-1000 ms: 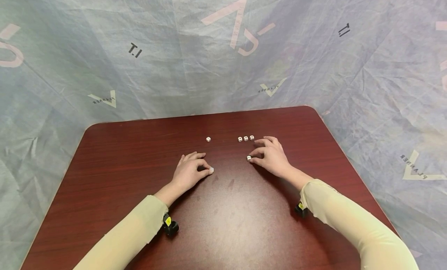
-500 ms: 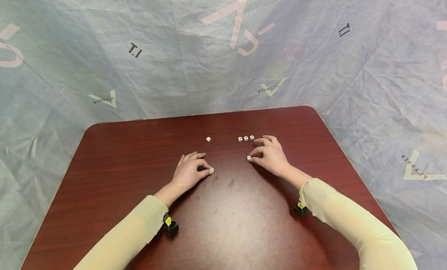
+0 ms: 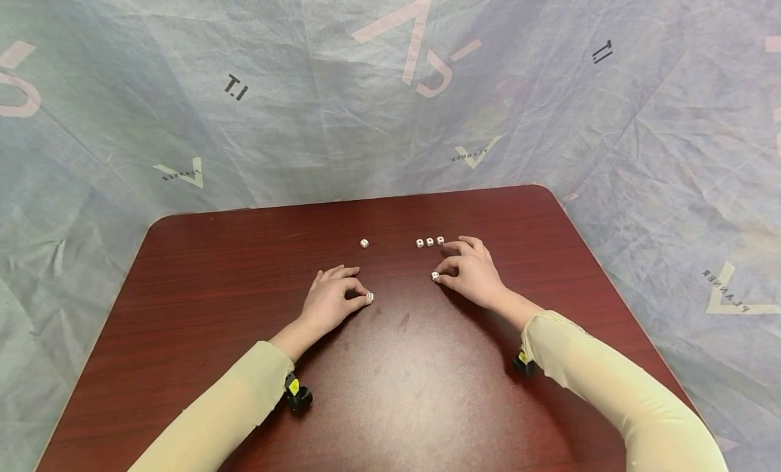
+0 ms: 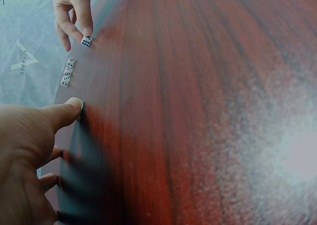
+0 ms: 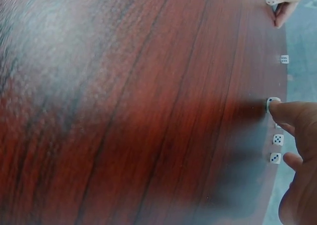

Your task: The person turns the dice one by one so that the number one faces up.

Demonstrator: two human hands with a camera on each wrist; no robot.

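Note:
My left hand (image 3: 329, 301) pinches a white die (image 3: 369, 298) between thumb and index finger, low over the table; in the left wrist view the thumb hides most of it. Opposite, my right hand (image 3: 474, 275) has another white die (image 3: 435, 276) between thumb and index fingertip. That die shows past the thumb (image 5: 287, 110) in the right wrist view. Three dice stand in a short row (image 3: 430, 241) just beyond the right fingers, the rightmost close to an outstretched fingertip. A lone die (image 3: 364, 243) sits farther back, beyond the left hand.
The dark red wooden table (image 3: 403, 377) has rounded far corners. A grey printed cloth (image 3: 317, 92) hangs behind it and along both sides. Small black cameras (image 3: 297, 395) are strapped under both wrists, by the pale yellow sleeves (image 3: 226, 404).
Both hands keep their pinch on the dice. The right wrist and sleeve have shifted very slightly to the left; the left hand and the other dice stay in place.

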